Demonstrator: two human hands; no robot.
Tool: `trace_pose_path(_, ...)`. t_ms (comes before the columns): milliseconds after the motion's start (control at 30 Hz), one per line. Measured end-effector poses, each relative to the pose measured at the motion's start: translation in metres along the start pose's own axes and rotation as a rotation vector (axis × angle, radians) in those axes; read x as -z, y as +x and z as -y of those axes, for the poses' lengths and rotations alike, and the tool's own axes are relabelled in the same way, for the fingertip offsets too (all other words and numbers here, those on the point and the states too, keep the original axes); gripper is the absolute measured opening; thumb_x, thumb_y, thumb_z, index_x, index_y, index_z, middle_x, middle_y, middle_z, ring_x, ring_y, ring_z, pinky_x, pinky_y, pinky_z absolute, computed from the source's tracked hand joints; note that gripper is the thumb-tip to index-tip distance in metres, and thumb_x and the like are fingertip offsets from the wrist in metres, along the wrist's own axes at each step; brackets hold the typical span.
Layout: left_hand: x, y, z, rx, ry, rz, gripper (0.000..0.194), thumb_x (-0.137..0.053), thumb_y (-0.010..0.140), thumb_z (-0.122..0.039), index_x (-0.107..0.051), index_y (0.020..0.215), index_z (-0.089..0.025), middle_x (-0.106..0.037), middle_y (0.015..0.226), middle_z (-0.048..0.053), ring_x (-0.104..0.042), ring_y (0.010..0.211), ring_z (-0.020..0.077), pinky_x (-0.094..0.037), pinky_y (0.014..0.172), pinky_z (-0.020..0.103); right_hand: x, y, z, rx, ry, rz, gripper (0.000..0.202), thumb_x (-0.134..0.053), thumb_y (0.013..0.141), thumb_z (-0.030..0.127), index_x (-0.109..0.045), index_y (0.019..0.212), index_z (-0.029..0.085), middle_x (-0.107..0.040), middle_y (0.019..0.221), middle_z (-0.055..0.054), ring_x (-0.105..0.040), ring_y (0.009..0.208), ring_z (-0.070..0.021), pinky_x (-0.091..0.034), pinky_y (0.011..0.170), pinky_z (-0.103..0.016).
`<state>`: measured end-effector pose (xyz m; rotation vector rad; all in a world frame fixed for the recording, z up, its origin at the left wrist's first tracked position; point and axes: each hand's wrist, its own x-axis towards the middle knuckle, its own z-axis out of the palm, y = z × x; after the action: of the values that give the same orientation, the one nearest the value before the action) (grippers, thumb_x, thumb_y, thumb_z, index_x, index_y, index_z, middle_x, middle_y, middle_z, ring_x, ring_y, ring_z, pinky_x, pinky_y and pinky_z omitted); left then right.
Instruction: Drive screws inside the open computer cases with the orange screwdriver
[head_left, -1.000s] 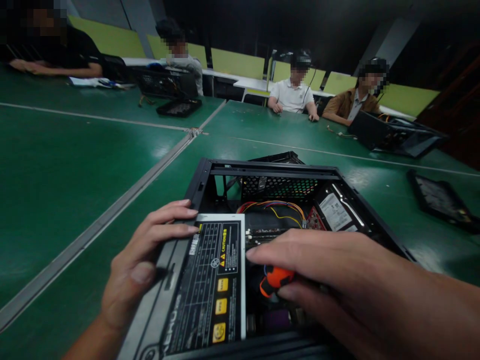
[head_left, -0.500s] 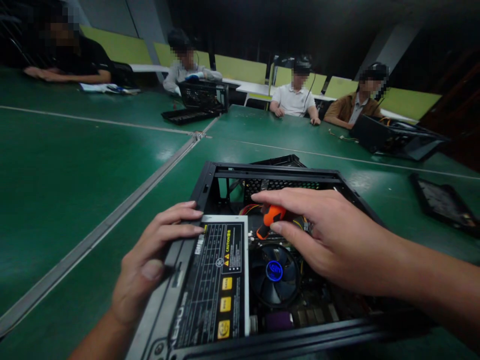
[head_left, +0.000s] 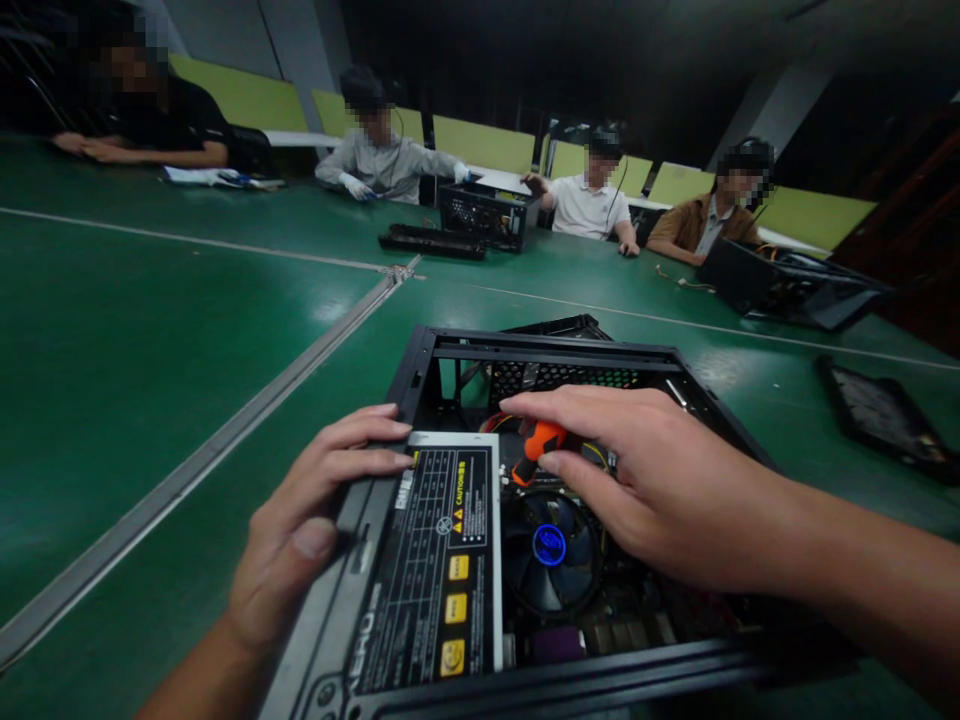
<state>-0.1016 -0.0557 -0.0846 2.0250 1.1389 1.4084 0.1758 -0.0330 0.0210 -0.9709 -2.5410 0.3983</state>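
Observation:
An open black computer case [head_left: 555, 345] lies on the green table in front of me. Inside it are a power supply [head_left: 427, 530] with a yellow and white label and a round fan [head_left: 551, 548] with a blue centre. My right hand [head_left: 645, 470] grips an orange and black screwdriver [head_left: 544, 445] between thumb and fingers, above the area behind the fan. The screwdriver's tip is hidden. My left hand [head_left: 300, 510] rests with fingers apart on the case's left edge, its fingertips beside the power supply.
A black panel [head_left: 892, 415] lies at the right. Across the table [head_left: 187, 330], people sit near another case [head_left: 487, 210], its dark panel [head_left: 431, 242] and a third case [head_left: 787, 285]. A metal seam runs diagonally at left.
The far case has been shifted right and turned by a gloved person, and its panel has shifted right too. A neighbour's hand is raised beside it. My hands have barely moved.

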Motion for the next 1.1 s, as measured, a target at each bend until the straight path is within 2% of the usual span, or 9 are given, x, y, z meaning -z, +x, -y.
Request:
trace_pose_path(133,-0.001,0.0,0.001,-0.003,0.014,-0.018,0.044,-0.037,0.093,-0.059,-0.07,0.104,-0.032,-0.063,0.121,0.005,-0.046,0.129,0.034,-0.031,0.115,0.051,-0.004,0.004,-0.002,0.029,-0.013,-0.031,0.037,-0.054,0.094,0.014,-0.059,0.13,0.014,-0.069,0.12,-0.009,-0.064,0.107,-0.0201,-0.05,0.097,-0.034)
trace_pose_path(300,0.001,0.001,0.002,-0.011,0.004,0.0,0.043,-0.037,0.094,-0.059,-0.07,0.105,-0.033,-0.062,0.121,0.004,-0.045,0.129,0.033,-0.03,0.115,0.049,-0.008,0.013,-0.009,0.067,-0.097,-0.048,0.034,-0.065,0.092,0.036,-0.067,0.117,0.014,-0.073,0.107,-0.01,-0.069,0.094,-0.0238,-0.054,0.086,-0.036)
trace_pose_path(500,0.001,0.0,0.001,0.014,-0.015,0.008,0.044,-0.038,0.092,-0.059,-0.069,0.105,-0.029,-0.061,0.124,0.005,-0.043,0.131,0.0346,-0.028,0.115,0.052,0.0,0.01,-0.008,0.13,0.001,0.04,0.044,-0.049,0.097,0.016,-0.048,0.141,0.012,-0.054,0.143,-0.012,-0.049,0.132,-0.0209,-0.04,0.11,-0.04)
trace_pose_path(600,-0.002,0.0,0.002,0.011,0.005,-0.003,0.046,-0.038,0.092,-0.06,-0.069,0.102,-0.028,-0.063,0.123,0.006,-0.045,0.13,0.034,-0.028,0.116,0.051,-0.005,0.011,-0.009,0.121,0.08,0.035,0.041,-0.052,0.096,0.016,-0.052,0.136,0.013,-0.058,0.138,-0.011,-0.055,0.126,-0.0207,-0.043,0.107,-0.038)
trace_pose_path(767,0.01,0.011,-0.011,0.032,0.088,0.03,0.039,-0.044,0.09,-0.055,-0.07,0.098,-0.027,-0.066,0.122,0.005,-0.05,0.127,0.0323,-0.036,0.112,0.049,0.021,-0.001,-0.005,0.023,0.099,-0.305,0.033,-0.059,0.094,0.024,-0.058,0.126,0.013,-0.067,0.116,-0.01,-0.062,0.109,-0.0232,-0.049,0.097,-0.038)
trace_pose_path(867,0.026,0.032,-0.042,0.098,0.309,0.189,0.028,-0.057,0.086,-0.047,-0.073,0.095,-0.026,-0.069,0.117,0.004,-0.059,0.117,0.029,-0.047,0.103,0.043,0.067,-0.043,-0.007,-0.121,0.328,-0.628,0.028,-0.05,0.095,0.019,-0.055,0.122,0.022,-0.064,0.099,-0.003,-0.067,0.089,-0.0191,-0.055,0.083,-0.034)
trace_pose_path(933,0.026,0.05,-0.074,0.081,0.478,0.366,0.026,-0.062,0.084,-0.047,-0.075,0.094,-0.027,-0.072,0.11,0.003,-0.065,0.105,0.0257,-0.053,0.092,0.036,0.089,-0.085,-0.019,-0.145,0.597,-0.793,0.03,-0.045,0.089,0.01,-0.059,0.109,0.028,-0.059,0.084,0.003,-0.062,0.057,-0.0136,-0.057,0.066,-0.032)
trace_pose_path(1000,0.009,0.067,-0.108,0.028,0.6,0.577,0.026,-0.059,0.085,-0.048,-0.075,0.094,-0.029,-0.073,0.103,0.001,-0.068,0.093,0.0221,-0.055,0.082,0.03,0.091,-0.13,-0.039,-0.244,0.753,-0.878,0.031,-0.047,0.084,0.008,-0.063,0.1,0.028,-0.06,0.075,0.004,-0.044,0.035,-0.0083,-0.055,0.057,-0.031)
trace_pose_path(1100,-0.045,0.086,-0.145,-0.029,0.788,0.841,0.027,-0.052,0.09,-0.041,-0.076,0.089,-0.028,-0.075,0.092,0.003,-0.07,0.082,0.0208,-0.056,0.076,0.03,0.059,-0.181,-0.073,-0.546,0.839,-0.843,0.021,-0.064,0.085,0.026,-0.065,0.106,0.026,-0.07,0.077,0.001,-0.035,0.032,-0.0042,-0.058,0.076,-0.036)
